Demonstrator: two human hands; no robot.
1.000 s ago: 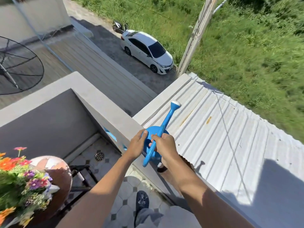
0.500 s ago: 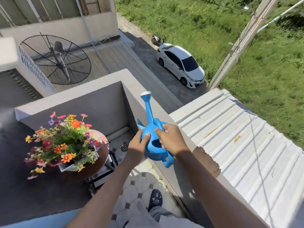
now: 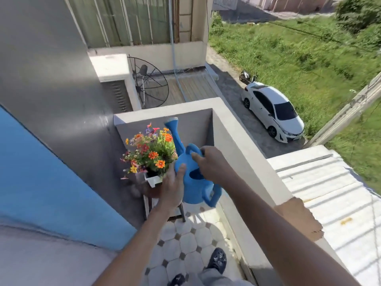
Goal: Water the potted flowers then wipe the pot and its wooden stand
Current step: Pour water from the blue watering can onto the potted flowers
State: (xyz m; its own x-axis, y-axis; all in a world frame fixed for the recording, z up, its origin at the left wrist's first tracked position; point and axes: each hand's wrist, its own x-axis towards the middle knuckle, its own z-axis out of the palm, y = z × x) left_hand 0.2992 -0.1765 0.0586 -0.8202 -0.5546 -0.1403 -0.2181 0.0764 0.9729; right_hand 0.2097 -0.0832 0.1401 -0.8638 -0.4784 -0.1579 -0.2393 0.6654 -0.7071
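Note:
I hold a blue watering can (image 3: 192, 183) in both hands, just right of the potted flowers (image 3: 151, 153). My right hand (image 3: 213, 165) grips the can's top handle. My left hand (image 3: 172, 188) presses flat against the can's left side. The spout (image 3: 174, 133) points up and away, beside the blooms. The flowers, orange, red, yellow and purple, stand in a white pot (image 3: 153, 180) on a round brown wooden stand (image 3: 151, 191) with dark legs. My left hand hides part of the stand.
The tiled balcony floor (image 3: 185, 242) is narrow, with a grey parapet wall (image 3: 233, 141) on the right and a blue and grey house wall (image 3: 61, 162) on the left. My shoes (image 3: 217, 260) show at the bottom. Beyond the parapet lie a metal roof, a white car and grass.
I have turned left from the parapet and roof toward the flowers. The can has swung from over the parapet to beside the blooms, spout now upright.

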